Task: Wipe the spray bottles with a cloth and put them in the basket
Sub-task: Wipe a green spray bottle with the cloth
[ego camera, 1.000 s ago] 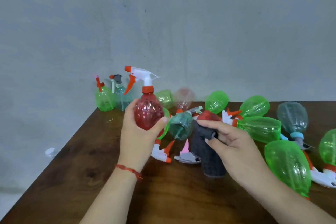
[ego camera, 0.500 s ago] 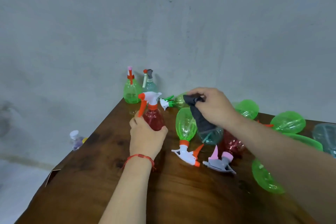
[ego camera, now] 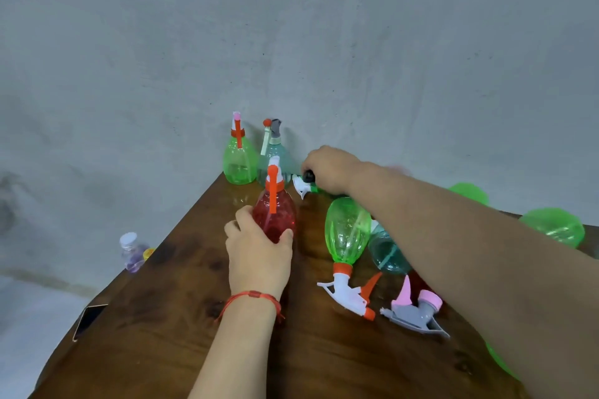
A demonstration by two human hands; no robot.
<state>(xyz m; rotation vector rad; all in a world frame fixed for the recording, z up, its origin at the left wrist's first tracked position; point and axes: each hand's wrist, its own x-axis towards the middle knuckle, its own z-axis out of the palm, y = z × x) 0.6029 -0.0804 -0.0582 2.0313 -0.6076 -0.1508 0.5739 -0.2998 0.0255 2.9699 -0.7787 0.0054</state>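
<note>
While upright, pear-shaped red plastic btl (ego camera: 275, 209) in L grip (ego camera: 257, 253); dark cloth (ego camera: 308, 175) in R grip (ego camera: 328, 168).

Left arm extends forward; left hand (ego camera: 259, 246) grips the red spray bottle (ego camera: 274, 214), fingers and thumb curled round it. Right arm reaches farther forward; right hand (ego camera: 327, 168), knuckles up, clutches the dark cloth (ego camera: 308, 175).

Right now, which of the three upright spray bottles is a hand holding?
The red bottle, gripped round its belly by the left hand. The green bottle and the bluish bottle stand untouched behind it.
</note>
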